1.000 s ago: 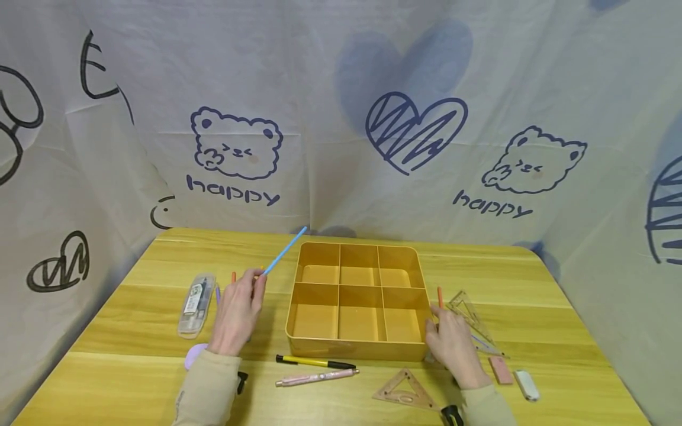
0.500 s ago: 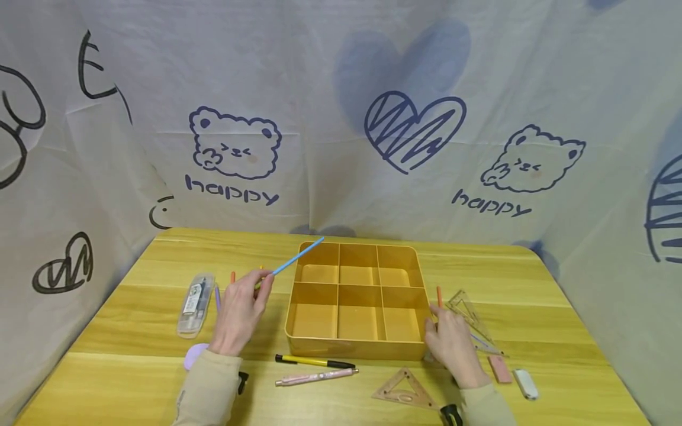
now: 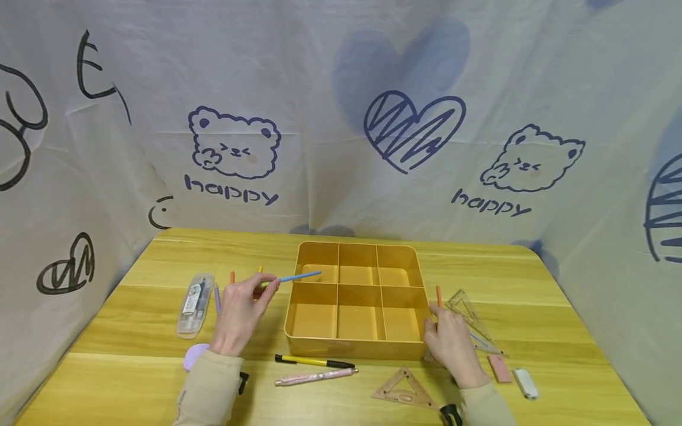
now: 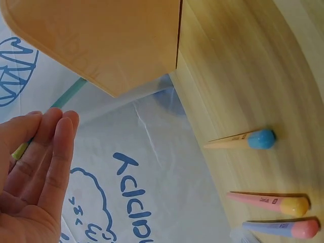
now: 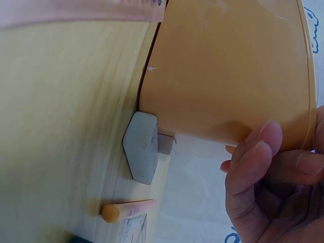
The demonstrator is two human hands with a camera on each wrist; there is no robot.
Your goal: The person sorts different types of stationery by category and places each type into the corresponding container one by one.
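A thin blue stick with a yellow-green end is pinched between the thumb and fingertips of my left hand. It lies nearly level, its far tip over the back-left compartment of a yellow divided storage box. In the left wrist view the same stick passes behind the fingertips, close to the box's wall. My right hand grips the box at its right side. From the right wrist, curled fingers show at the box's corner and rim.
Before the box lie a yellow-black pen, a pink pen and a triangle ruler. Rightward are another triangle ruler, a pink eraser and a white one. A clear case and purple disc stand left.
The blue stick has swung down from pointing steeply up to almost level, its tip now over the box. My left hand has shifted slightly right. The right hand stays put.
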